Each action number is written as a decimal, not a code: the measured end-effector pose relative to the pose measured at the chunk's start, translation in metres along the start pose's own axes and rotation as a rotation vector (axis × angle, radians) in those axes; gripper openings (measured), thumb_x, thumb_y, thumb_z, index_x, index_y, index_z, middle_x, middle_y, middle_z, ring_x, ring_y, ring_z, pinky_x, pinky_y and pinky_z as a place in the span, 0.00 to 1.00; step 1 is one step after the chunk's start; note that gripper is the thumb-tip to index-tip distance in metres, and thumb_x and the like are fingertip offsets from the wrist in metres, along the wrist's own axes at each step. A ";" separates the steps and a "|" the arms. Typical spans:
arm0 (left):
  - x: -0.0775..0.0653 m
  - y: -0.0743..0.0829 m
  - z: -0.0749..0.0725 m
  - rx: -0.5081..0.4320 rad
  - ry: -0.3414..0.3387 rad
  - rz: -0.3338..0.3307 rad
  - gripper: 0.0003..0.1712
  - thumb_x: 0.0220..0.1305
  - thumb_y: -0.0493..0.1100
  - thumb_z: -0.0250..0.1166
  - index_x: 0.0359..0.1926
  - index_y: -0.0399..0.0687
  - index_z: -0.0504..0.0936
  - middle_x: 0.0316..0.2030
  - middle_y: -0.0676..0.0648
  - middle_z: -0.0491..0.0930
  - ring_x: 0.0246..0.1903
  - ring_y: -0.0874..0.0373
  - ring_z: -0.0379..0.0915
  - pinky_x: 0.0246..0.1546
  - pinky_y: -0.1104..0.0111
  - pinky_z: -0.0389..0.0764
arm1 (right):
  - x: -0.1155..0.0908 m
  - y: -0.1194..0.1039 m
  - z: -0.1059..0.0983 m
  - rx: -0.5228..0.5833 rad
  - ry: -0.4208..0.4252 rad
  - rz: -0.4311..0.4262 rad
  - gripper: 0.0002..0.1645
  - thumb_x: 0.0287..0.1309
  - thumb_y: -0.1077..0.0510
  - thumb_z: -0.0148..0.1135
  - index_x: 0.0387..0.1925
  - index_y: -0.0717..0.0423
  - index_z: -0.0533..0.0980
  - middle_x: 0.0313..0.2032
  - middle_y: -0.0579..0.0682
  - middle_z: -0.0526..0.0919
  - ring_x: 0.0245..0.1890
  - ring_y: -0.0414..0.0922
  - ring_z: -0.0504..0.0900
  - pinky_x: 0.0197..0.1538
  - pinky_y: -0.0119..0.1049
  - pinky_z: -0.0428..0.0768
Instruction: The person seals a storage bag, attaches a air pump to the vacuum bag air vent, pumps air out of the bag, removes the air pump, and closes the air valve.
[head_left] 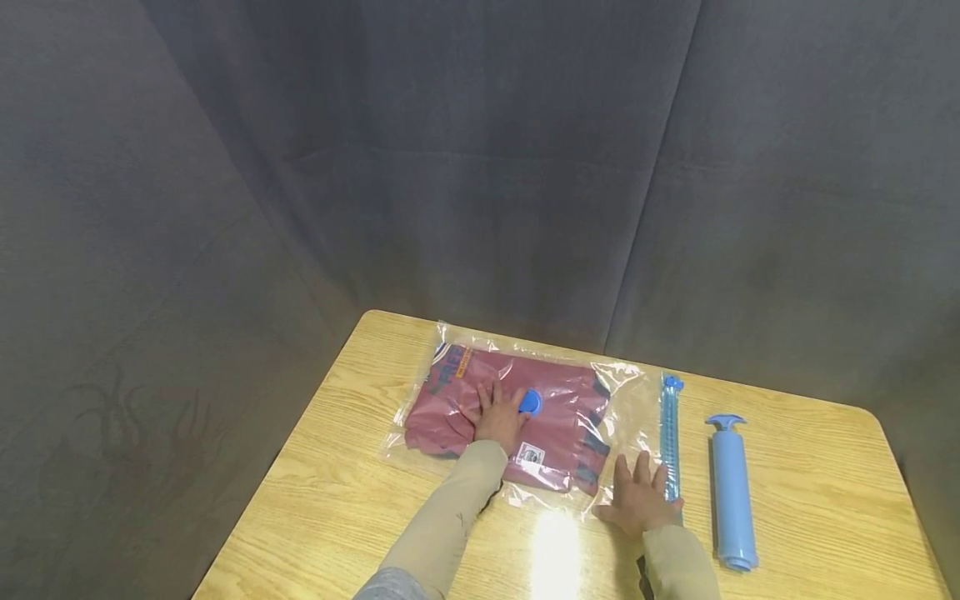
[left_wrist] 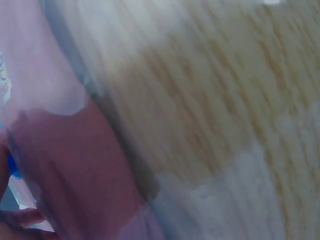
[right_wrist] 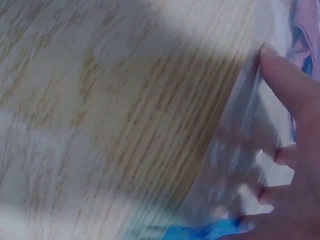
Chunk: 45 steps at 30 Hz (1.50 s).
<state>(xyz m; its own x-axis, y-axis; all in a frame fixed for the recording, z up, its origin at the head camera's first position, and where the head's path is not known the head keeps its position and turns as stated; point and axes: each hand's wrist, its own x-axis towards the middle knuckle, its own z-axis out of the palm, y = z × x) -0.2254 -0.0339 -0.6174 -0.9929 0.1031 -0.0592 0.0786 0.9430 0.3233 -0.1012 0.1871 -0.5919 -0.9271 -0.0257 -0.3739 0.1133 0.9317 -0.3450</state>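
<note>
A clear plastic storage bag (head_left: pixel 633 400) lies flat on the table, with a folded maroon garment (head_left: pixel 551 379) inside it. On its upper face is a round blue valve cap (head_left: pixel 531 402). My left hand (head_left: pixel 498 417) rests on the bag with fingers spread, just left of the cap. Fingers spread too, my right hand (head_left: pixel 639 497) lies on the bag's transparent right end, beside the blue zip strip (head_left: pixel 670 442). A blue slider (head_left: pixel 673 382) sits at the strip's far end. In the right wrist view, the thumb and fingertips of the right hand (right_wrist: pixel 300 110) touch the film.
To the right of the bag a light blue hand pump (head_left: pixel 735 500) lies on the wooden table (head_left: pixel 817 475), its T-shaped handle pointing away from me. Dark grey cloth (head_left: pixel 480 208) hangs behind the table and along its sides.
</note>
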 end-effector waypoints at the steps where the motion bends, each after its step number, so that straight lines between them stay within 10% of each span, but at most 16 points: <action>1: 0.000 -0.001 0.000 -0.007 0.008 0.003 0.28 0.65 0.60 0.56 0.65 0.73 0.65 0.73 0.37 0.55 0.72 0.29 0.42 0.55 0.21 0.47 | 0.000 0.000 0.000 0.000 0.001 0.000 0.61 0.51 0.33 0.65 0.73 0.63 0.49 0.71 0.76 0.36 0.67 0.81 0.34 0.53 0.86 0.48; 13: 0.002 -0.023 0.004 -0.037 0.119 -0.001 0.25 0.62 0.61 0.60 0.60 0.68 0.70 0.72 0.40 0.57 0.73 0.34 0.43 0.61 0.25 0.45 | 0.003 -0.003 0.002 0.004 0.002 -0.004 0.62 0.50 0.33 0.65 0.73 0.63 0.49 0.71 0.76 0.37 0.67 0.80 0.34 0.53 0.86 0.47; 29: 0.001 -0.110 -0.057 -0.021 0.135 -0.167 0.28 0.68 0.53 0.58 0.65 0.52 0.66 0.69 0.35 0.58 0.71 0.35 0.48 0.61 0.37 0.58 | 0.001 0.005 0.002 -0.005 0.001 -0.007 0.62 0.50 0.32 0.64 0.73 0.63 0.49 0.70 0.77 0.38 0.67 0.81 0.35 0.53 0.86 0.48; 38: -0.017 -0.175 -0.073 -0.031 0.079 -0.336 0.27 0.72 0.51 0.53 0.66 0.47 0.61 0.67 0.33 0.54 0.67 0.31 0.49 0.53 0.35 0.64 | 0.002 0.005 0.004 -0.002 -0.012 -0.009 0.64 0.49 0.31 0.64 0.73 0.64 0.48 0.71 0.76 0.36 0.67 0.81 0.35 0.53 0.86 0.47; 45: -0.027 -0.197 -0.082 -0.097 0.053 -0.403 0.26 0.72 0.48 0.53 0.66 0.45 0.62 0.67 0.30 0.53 0.67 0.26 0.45 0.52 0.33 0.62 | 0.002 0.002 0.002 -0.009 -0.008 -0.015 0.62 0.50 0.32 0.64 0.72 0.63 0.49 0.71 0.77 0.37 0.67 0.81 0.35 0.52 0.86 0.48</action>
<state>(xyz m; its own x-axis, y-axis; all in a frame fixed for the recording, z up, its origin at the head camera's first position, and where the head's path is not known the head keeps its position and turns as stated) -0.2217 -0.2483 -0.6016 -0.9460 -0.2868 -0.1514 -0.3233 0.8703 0.3714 -0.1020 0.1880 -0.5950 -0.9259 -0.0421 -0.3754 0.0966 0.9344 -0.3430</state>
